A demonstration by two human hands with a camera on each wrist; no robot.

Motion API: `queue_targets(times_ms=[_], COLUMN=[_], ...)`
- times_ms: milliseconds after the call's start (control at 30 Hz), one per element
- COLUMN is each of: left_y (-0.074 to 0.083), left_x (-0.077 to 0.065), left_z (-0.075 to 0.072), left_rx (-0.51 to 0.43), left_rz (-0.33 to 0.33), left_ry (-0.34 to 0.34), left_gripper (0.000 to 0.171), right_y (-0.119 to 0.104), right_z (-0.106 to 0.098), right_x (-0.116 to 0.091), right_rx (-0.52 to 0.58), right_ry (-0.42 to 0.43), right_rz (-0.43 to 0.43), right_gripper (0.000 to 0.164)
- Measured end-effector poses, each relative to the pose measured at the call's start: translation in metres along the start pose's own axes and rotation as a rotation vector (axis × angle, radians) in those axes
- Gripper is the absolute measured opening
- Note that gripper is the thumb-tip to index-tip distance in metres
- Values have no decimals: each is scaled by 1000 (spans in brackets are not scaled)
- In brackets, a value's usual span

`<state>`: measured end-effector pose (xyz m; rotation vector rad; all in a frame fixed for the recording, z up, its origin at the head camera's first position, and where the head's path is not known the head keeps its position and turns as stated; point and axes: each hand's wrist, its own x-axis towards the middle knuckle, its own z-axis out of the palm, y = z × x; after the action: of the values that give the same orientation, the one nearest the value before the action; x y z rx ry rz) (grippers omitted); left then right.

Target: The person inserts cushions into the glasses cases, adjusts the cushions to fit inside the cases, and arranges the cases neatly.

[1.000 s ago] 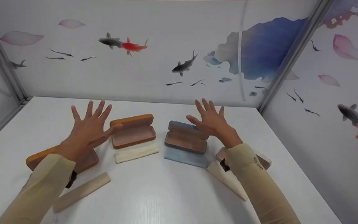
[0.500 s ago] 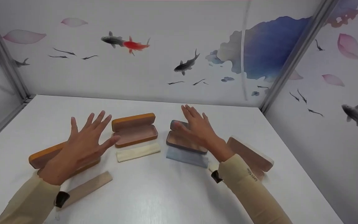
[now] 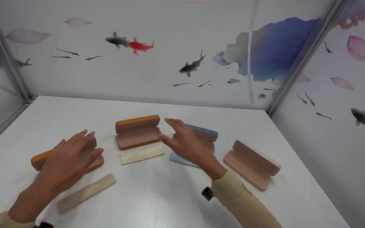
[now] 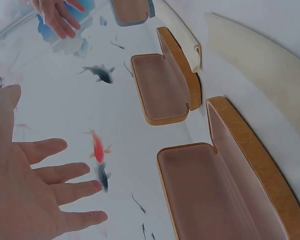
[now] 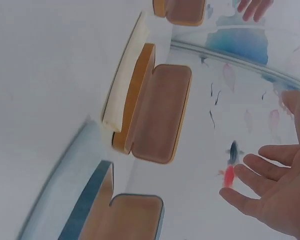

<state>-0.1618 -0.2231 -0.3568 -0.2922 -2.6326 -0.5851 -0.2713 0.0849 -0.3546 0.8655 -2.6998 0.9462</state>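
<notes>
Hands hover over the leftmost orange case and blue case.

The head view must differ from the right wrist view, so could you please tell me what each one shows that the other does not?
Only head: the open white glasses case, the folded beige cloth and the sleeves.
Only right wrist: the palm side of the right hand.
Both: the left hand, cut to fingertips in the wrist view; the left orange glasses case; the middle orange glasses case; the cream cloth; the blue glasses case; the blue cloth.
</notes>
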Motion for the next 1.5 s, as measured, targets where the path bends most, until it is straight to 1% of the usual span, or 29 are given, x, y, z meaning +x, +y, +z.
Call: queue_targets(times_ms=[33,100,167,267,367,433,500,567,600,700,800,900,967,1067,1167,1300,1367,1500], left_y=[0,0,-1,-5,-11,-17,-24,-33,-37,-50,-62,-73,-78,-83,-85,-85,-85,-85], left_x=[-3,-10,-15,-21,-26,-29,-33,-38,-41,-50,-58,-65,-69,-76,-82,-86,-86,-88], left_z=[-1,-4,-7,-11,-13,-14,-13,-13,-13,-11,-7,-2,2,6,8,13,16,20], left_rx=[-31,-62,-97,-138,-203,-233,-244,-256,-268,-335,-413,-475,-517,-558,-579,-564,-553,-546], left_rz=[-29,-82,-155,-226,-310,-372,-426,-464,-483,-568,-686,-786,-839,-868,-876,-899,-928,-985], left_ry=[-2,-11,-34,-52,-108,-172,-231,-275,-292,-334,-377,-410,-425,-434,-442,-464,-474,-492], left_gripper=[45,44,48,54,60,65,69,71,72,77,85,90,91,88,87,89,91,90], right_y=[-3,-8,-12,-19,-25,-30,-35,-40,-43,-48,-54,-61,-67,-76,-79,-77,-74,-72], right_z=[3,8,14,23,32,38,44,49,53,63,75,86,92,102,111,124,131,143], right_x=[-1,-3,-5,-6,-6,-4,-1,1,2,4,4,3,3,4,6,7,6,5], right_rx=[22,80,148,262,360,405,459,511,538,609,652,679,684,665,630,574,545,506], right_ry=[7,21,23,4,-44,-70,-103,-136,-155,-210,-243,-264,-278,-285,-288,-291,-291,-305], right_rz=[-15,-42,-68,-66,-20,22,62,105,125,184,237,278,297,314,333,370,397,462], right_gripper=[69,64,59,52,48,46,43,40,38,32,27,27,26,26,26,29,28,22])
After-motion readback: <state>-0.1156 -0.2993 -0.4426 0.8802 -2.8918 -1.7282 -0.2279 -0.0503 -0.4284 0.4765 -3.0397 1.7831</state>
